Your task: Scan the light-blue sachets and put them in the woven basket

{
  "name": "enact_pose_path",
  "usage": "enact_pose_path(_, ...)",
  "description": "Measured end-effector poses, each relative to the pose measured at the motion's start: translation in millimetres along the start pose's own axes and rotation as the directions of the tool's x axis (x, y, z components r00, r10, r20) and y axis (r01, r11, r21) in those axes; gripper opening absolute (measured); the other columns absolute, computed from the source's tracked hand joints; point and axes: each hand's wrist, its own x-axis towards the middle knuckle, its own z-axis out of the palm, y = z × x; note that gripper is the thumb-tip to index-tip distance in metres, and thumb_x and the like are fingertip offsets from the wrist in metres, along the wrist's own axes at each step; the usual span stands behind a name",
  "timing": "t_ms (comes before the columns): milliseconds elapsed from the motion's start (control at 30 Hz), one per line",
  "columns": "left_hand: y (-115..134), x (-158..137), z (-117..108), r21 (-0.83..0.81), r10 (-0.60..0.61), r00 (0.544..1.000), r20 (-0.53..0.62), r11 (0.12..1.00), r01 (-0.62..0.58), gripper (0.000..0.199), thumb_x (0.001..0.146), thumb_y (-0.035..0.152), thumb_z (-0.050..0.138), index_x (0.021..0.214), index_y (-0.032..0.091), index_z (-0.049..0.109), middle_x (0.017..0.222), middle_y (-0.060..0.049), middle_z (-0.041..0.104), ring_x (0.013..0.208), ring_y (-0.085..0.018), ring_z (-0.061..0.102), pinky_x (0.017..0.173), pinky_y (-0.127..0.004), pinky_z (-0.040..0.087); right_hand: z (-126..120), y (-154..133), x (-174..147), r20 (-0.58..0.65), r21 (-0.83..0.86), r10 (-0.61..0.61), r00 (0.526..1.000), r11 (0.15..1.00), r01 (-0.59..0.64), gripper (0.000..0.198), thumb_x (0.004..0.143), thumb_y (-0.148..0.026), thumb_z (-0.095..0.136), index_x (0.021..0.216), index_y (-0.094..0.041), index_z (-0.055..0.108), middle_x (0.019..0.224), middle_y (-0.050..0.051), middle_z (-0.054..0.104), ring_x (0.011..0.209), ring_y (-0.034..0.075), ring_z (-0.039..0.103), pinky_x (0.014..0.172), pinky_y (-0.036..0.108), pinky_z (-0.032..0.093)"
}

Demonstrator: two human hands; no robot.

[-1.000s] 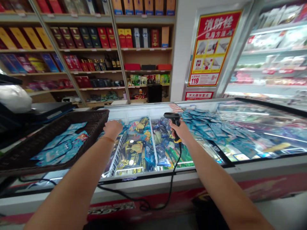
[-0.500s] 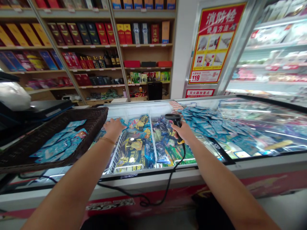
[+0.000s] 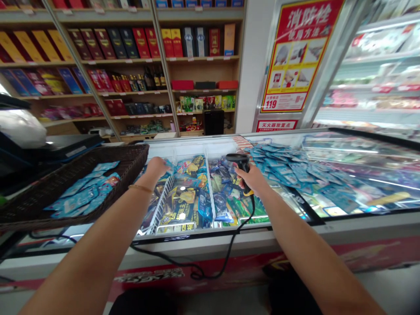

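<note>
My right hand (image 3: 252, 177) is wrapped round the grip of a black barcode scanner (image 3: 242, 162), held over the freezer with its cable hanging down. My left hand (image 3: 156, 167) is closed, its fingers turned away from me, above the left part of the freezer. A small blue packet (image 3: 168, 165) shows at its fingertips, mostly hidden by the hand. To the left, a dark wicker basket (image 3: 131, 168) holds several blue packets (image 3: 80, 199). A large heap of similar blue packets (image 3: 288, 164) lies on the freezer's glass to the right of the scanner.
The freezer (image 3: 210, 236) holds bagged frozen goods (image 3: 183, 205) between white wire dividers (image 3: 162, 203). The scanner's black cable (image 3: 226, 262) loops down its front. Shelves of boxes (image 3: 118, 43) stand behind, and a dark machine (image 3: 68, 146) sits beyond the basket.
My left hand has turned and drawn its fingers together, shifting slightly. My right hand keeps the scanner in nearly the same place. The view has moved a little.
</note>
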Motion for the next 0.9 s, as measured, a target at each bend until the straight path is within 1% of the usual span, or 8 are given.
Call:
enact_pose_path(67,6.0,-1.6,0.8,-0.243,-0.043,0.998,-0.046,0.97,0.03,0.013,0.067,0.015,0.078,0.074,0.018,0.068,0.066,-0.007,0.065,0.092,-0.032,0.071,0.082,-0.038,0.053,0.2,-0.1,-0.1,0.0,-0.006,-0.007,1.0,1.0,0.007,0.022,0.083,-0.024,0.073,0.079,-0.02,0.052,0.058,-0.003,0.059,0.036,0.011,0.054,0.034,0.023,0.042)
enact_pose_path(133,19.4,-5.9,7.0,-0.566,-0.156,0.987,-0.03,0.817,0.112,0.019,0.066,0.008,0.079,0.081,0.016,0.068,0.064,-0.004,0.063,0.08,-0.027,0.071,0.077,-0.035,0.056,0.1,-0.8,-0.6,-0.004,-0.007,-0.008,1.0,1.0,0.008,0.022,0.082,-0.024,0.074,0.08,-0.02,0.052,0.058,-0.003,0.06,0.036,0.011,0.054,0.035,0.023,0.042)
enact_pose_path(200,38.9,-11.1,16.6,-0.828,-0.288,0.953,0.091,0.51,0.233,0.03,0.066,0.001,0.078,0.09,0.015,0.066,0.066,-0.001,0.062,0.071,-0.02,0.069,0.073,-0.032,0.058,-0.4,-1.7,-1.3,-0.002,-0.01,-0.011,1.0,1.0,0.011,0.024,0.081,-0.025,0.075,0.08,-0.02,0.052,0.058,-0.003,0.06,0.036,0.011,0.054,0.035,0.023,0.042)
enact_pose_path(267,60.7,-16.2,27.4,-0.92,-0.329,0.906,0.266,0.195,0.341,0.03,0.07,-0.003,0.076,0.09,0.016,0.063,0.069,0.0,0.061,0.069,-0.015,0.067,0.071,-0.028,0.059,-1.1,-1.8,-1.6,0.002,-0.02,-0.021,1.0,1.0,0.021,0.023,0.081,-0.027,0.075,0.081,-0.02,0.053,0.058,-0.003,0.06,0.036,0.011,0.054,0.036,0.023,0.042)
enact_pose_path(333,81.0,-20.8,38.3,-0.917,-0.301,0.878,0.373,0.022,0.397,0.025,0.075,-0.004,0.072,0.082,0.016,0.059,0.07,0.0,0.059,0.068,-0.011,0.065,0.071,-0.023,0.059,-1.6,-0.4,-1.3,0.016,-0.03,-0.036,0.999,0.999,0.036,0.021,0.082,-0.028,0.073,0.083,-0.02,0.054,0.059,-0.003,0.061,0.037,0.012,0.055,0.036,0.024,0.042)
enact_pose_path(500,113.2,-31.2,66.8,-0.946,-0.285,0.901,0.325,-0.094,0.312,0.023,0.083,-0.003,0.062,0.077,0.018,0.054,0.073,0.002,0.058,0.064,-0.006,0.06,0.075,-0.024,0.06,-0.8,4.8,0.0,0.041,-0.095,-0.074,0.996,0.992,0.078,0.021,0.082,-0.032,0.071,0.084,-0.022,0.053,0.062,-0.001,0.063,0.038,0.013,0.057,0.036,0.024,0.043)
enact_pose_path(667,117.1,-34.9,91.9,-0.979,-0.267,0.944,0.195,-0.108,0.171,0.014,0.081,0.007,0.067,0.079,0.018,0.059,0.074,0.002,0.063,0.066,-0.007,0.063,0.077,-0.025,0.059,1.7,-0.9,-6.3,0.07,-0.151,-0.063,0.996,0.986,0.073,0.023,0.082,-0.034,0.07,0.089,-0.022,0.052,0.057,-0.004,0.062,0.037,0.013,0.055,0.038,0.023,0.042)
enact_pose_path(900,113.1,-34.8,91.6,-0.959,-0.263,0.938,0.227,-0.228,0.168,0.017,0.083,0.003,0.06,0.076,0.018,0.059,0.067,0.002,0.065,0.06,-0.008,0.064,0.075,-0.024,0.058,4.9,-13.9,-21.5,0.153,-0.259,-0.091,0.984,0.957,0.129,0.018,0.084,-0.033,0.067,0.086,-0.021,0.053,0.049,-0.005,0.058,0.036,0.012,0.054,0.041,0.022,0.042)
